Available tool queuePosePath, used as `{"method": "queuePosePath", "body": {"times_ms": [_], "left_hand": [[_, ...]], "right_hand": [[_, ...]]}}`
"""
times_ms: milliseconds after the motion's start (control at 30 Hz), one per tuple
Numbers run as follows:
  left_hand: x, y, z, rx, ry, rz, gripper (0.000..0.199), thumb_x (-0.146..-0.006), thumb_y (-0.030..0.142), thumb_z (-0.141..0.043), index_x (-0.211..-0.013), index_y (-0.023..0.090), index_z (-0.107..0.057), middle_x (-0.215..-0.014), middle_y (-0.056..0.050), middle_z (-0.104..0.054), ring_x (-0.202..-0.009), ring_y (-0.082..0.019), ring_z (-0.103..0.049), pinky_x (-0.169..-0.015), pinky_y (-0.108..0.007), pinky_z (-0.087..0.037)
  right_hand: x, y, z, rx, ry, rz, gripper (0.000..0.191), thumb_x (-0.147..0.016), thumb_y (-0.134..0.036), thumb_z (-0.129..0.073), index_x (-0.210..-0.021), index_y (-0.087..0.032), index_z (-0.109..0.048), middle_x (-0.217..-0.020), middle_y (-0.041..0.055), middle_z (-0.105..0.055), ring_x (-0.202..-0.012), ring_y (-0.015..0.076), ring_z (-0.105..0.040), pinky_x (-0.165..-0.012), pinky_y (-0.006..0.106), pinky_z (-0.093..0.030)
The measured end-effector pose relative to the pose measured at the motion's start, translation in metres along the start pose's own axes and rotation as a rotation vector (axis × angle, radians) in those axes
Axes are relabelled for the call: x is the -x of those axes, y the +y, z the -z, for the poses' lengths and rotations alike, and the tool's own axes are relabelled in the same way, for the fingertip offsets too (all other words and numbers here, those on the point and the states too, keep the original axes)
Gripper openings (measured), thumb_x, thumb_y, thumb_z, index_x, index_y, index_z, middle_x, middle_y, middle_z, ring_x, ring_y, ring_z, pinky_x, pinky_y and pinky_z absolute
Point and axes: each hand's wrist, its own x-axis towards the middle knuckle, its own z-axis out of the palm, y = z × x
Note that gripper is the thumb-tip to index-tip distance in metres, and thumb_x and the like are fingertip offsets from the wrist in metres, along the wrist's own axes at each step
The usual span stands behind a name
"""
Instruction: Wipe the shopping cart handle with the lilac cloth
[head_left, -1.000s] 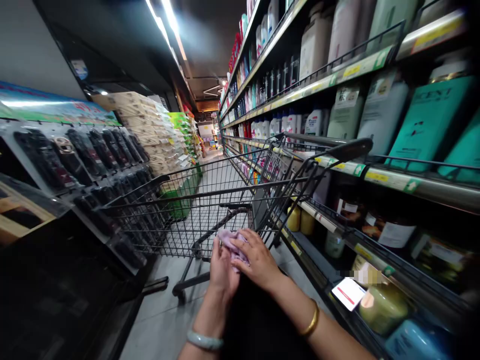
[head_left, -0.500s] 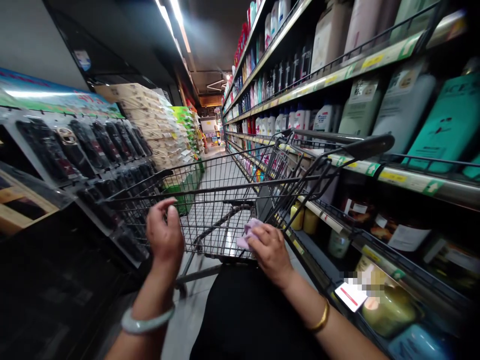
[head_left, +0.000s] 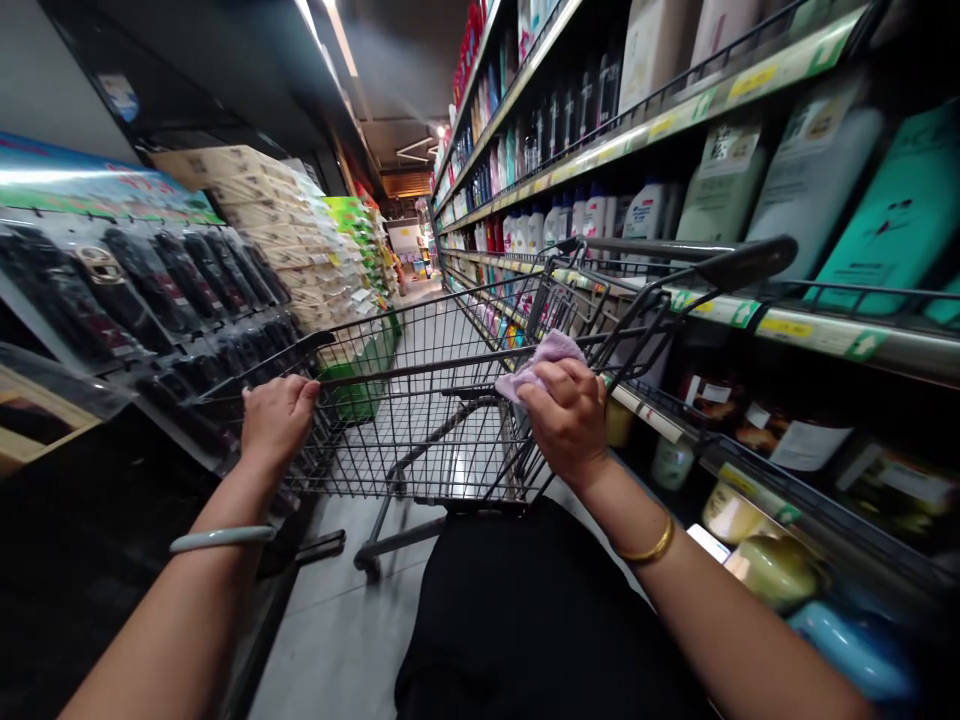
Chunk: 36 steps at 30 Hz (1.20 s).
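Nearest, two bare forearms are seen reaching forward, a pale bracelet (head_left: 223, 538) worn on the left and a gold bracelet (head_left: 649, 545) on the right, with dark clothing (head_left: 502, 610) between them. Beyond, the left hand (head_left: 277, 420) is curled over the near top rail of a black wire shopping cart (head_left: 427, 368), toward the rail's left end. By the right hand (head_left: 566, 420) a crumpled lilac cloth (head_left: 553, 352) is gripped, bunched under the fingers, at the rail right of the middle — whether it is pressed on the metal cannot be told.

The step in hand is judged to be wiping, with the cart steadied by the left hand. For the next move, firm pressure along the bar seems called for, and the cart must be held against rolling.

The cart is set across a grey tiled floor (head_left: 337, 600), its handle pointing right, toward shelves (head_left: 780, 75) lined with bottles (head_left: 724, 180). At the left, dark packaged goods (head_left: 135, 280) are hung in rows — farther back, boxes (head_left: 247, 210) are stacked along the aisle.
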Motion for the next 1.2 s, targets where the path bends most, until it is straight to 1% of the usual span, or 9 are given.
{"method": "queuePosePath", "body": {"times_ms": [167,333,467,600,667,800,933,1100,1200], "left_hand": [[0.011,0.009,0.001,-0.043,0.055,-0.034,0.053,-0.103,0.055,-0.027,-0.093,0.018,-0.063,-0.085,-0.006,-0.057,-0.089,-0.023,-0.050,-0.119,-0.064,-0.025],[0.023,0.028,0.003,-0.101,0.097,-0.056,0.054,-0.101,0.057,-0.027,-0.093,0.018,-0.064,-0.087,-0.009,-0.060,-0.090,-0.027,-0.051,-0.116,-0.054,-0.029],[0.037,0.052,0.010,-0.185,0.132,-0.031,0.056,-0.101,0.059,-0.023,-0.094,0.020,-0.063,-0.090,-0.012,-0.062,-0.092,-0.031,-0.053,-0.093,-0.043,-0.036],[0.049,0.072,0.022,-0.250,0.133,-0.057,0.058,-0.103,0.056,-0.018,-0.092,0.021,-0.063,-0.089,-0.011,-0.066,-0.088,-0.030,-0.055,-0.078,-0.039,-0.028],[0.054,0.078,0.028,-0.240,0.132,-0.093,0.058,-0.104,0.054,-0.017,-0.094,0.021,-0.064,-0.090,-0.010,-0.068,-0.086,-0.028,-0.056,-0.076,-0.039,-0.025],[0.062,0.084,0.037,-0.210,0.144,-0.128,0.059,-0.105,0.053,-0.017,-0.095,0.022,-0.066,-0.091,-0.009,-0.071,-0.086,-0.027,-0.058,-0.076,-0.038,-0.025],[0.069,0.088,0.040,-0.167,0.165,-0.125,0.060,-0.105,0.053,-0.017,-0.097,0.022,-0.068,-0.091,-0.010,-0.072,-0.088,-0.027,-0.060,-0.077,-0.039,-0.027],[0.075,0.086,0.038,-0.159,0.216,-0.129,0.062,-0.106,0.051,-0.017,-0.103,0.019,-0.070,-0.094,-0.012,-0.074,-0.089,-0.028,-0.063,-0.079,-0.039,-0.031],[0.071,0.082,0.044,-0.160,0.140,-0.121,0.063,-0.105,0.054,-0.016,-0.104,0.020,-0.069,-0.092,-0.012,-0.074,-0.085,-0.028,-0.064,-0.072,-0.038,-0.031]], "right_hand": [[0.002,0.013,-0.009,0.052,-0.026,-0.004,0.016,-0.095,-0.023,-0.061,-0.102,-0.030,-0.074,-0.120,0.0060,-0.069,-0.118,0.0286,-0.052,-0.097,0.049,-0.046],[-0.007,0.026,-0.013,-0.003,-0.043,-0.166,0.019,-0.083,-0.012,-0.066,-0.094,-0.026,-0.074,-0.116,0.0079,-0.066,-0.116,0.0298,-0.050,-0.102,0.051,-0.049],[-0.017,0.008,-0.022,-0.133,-0.066,-0.288,0.020,-0.080,-0.007,-0.063,-0.088,-0.022,-0.073,-0.115,0.0097,-0.064,-0.117,0.0297,-0.049,-0.107,0.051,-0.048],[-0.020,-0.020,-0.035,-0.347,-0.227,-0.184,0.022,-0.084,-0.010,-0.063,-0.095,-0.025,-0.075,-0.121,0.0070,-0.064,-0.122,0.0277,-0.049,-0.110,0.046,-0.047],[-0.019,-0.025,-0.042,-0.385,-0.227,-0.203,0.022,-0.083,-0.009,-0.063,-0.095,-0.024,-0.075,-0.123,0.0069,-0.065,-0.123,0.0271,-0.050,-0.111,0.045,-0.047],[-0.017,-0.023,-0.052,-0.361,-0.159,-0.309,0.023,-0.079,-0.006,-0.063,-0.091,-0.022,-0.074,-0.120,0.0080,-0.065,-0.122,0.0272,-0.051,-0.113,0.046,-0.045],[-0.019,-0.022,-0.056,-0.348,-0.154,-0.342,0.025,-0.078,-0.006,-0.063,-0.091,-0.023,-0.075,-0.118,0.0084,-0.064,-0.121,0.0275,-0.050,-0.112,0.046,-0.046],[-0.013,-0.022,-0.062,-0.328,-0.161,-0.295,0.023,-0.081,-0.008,-0.063,-0.093,-0.023,-0.075,-0.119,0.0092,-0.063,-0.123,0.0279,-0.048,-0.114,0.047,-0.045],[-0.002,-0.024,-0.071,-0.298,-0.132,-0.289,0.021,-0.084,-0.011,-0.063,-0.095,-0.025,-0.075,-0.121,0.0096,-0.061,-0.126,0.0292,-0.047,-0.114,0.049,-0.045]]}}
